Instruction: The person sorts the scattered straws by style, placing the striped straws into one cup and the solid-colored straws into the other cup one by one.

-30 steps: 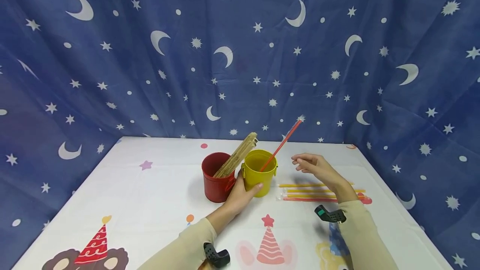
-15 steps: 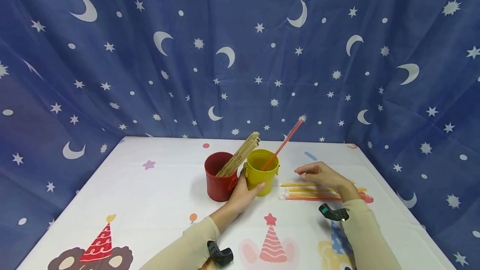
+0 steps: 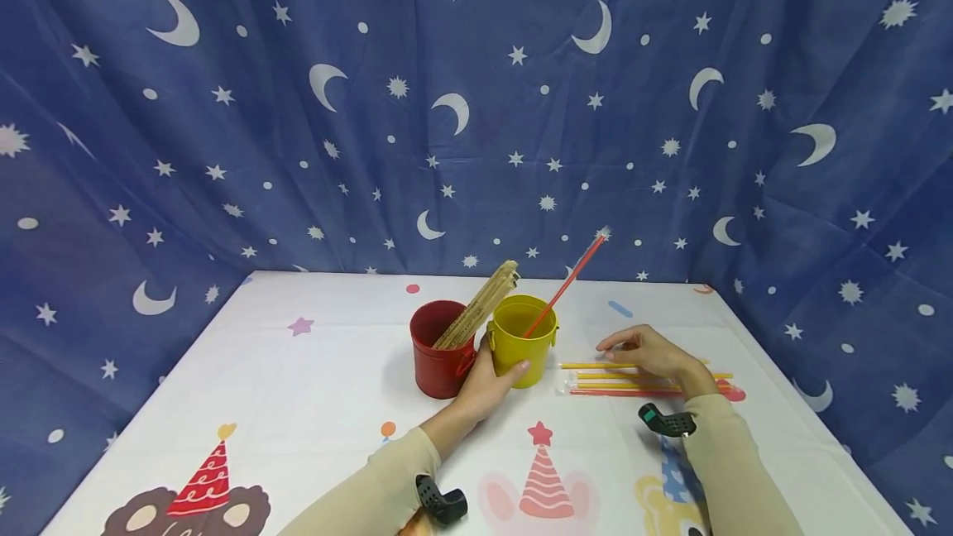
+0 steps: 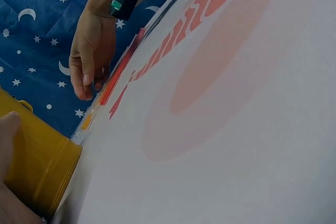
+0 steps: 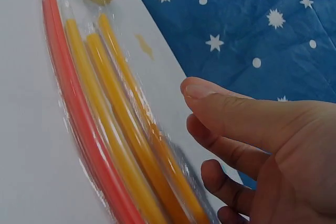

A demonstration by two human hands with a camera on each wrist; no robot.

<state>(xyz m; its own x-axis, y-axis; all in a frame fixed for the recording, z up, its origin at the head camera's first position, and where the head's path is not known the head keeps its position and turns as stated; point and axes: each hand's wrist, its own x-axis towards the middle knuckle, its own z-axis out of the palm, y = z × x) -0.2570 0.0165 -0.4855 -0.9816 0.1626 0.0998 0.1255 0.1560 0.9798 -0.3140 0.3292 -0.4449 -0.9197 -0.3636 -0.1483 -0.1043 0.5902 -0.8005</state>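
Note:
My left hand (image 3: 484,391) holds the small yellow bucket (image 3: 527,364) by its near left side, thumb across the front. A red straw in a clear wrapper (image 3: 569,279) leans out of that bucket to the right. Close on the left stands a red bucket (image 3: 433,372) with several paper-wrapped sticks (image 3: 476,311) slanting out of it. My right hand (image 3: 651,354) hovers over wrapped straws on the table, fingers loosely bent and nothing between them. In the right wrist view, a red straw (image 5: 79,103) lies beside several orange-yellow straws (image 5: 134,124), apart from the fingertips.
A white tablecloth (image 3: 320,387) with printed party hats and animals covers the table. Behind and at both sides hangs a blue curtain (image 3: 491,213) with moons and stars. Each wrist wears a black camera band.
My right hand has come down and slightly right towards the straws. The left hand keeps its hold on the yellow bucket. The head view has shifted slightly.

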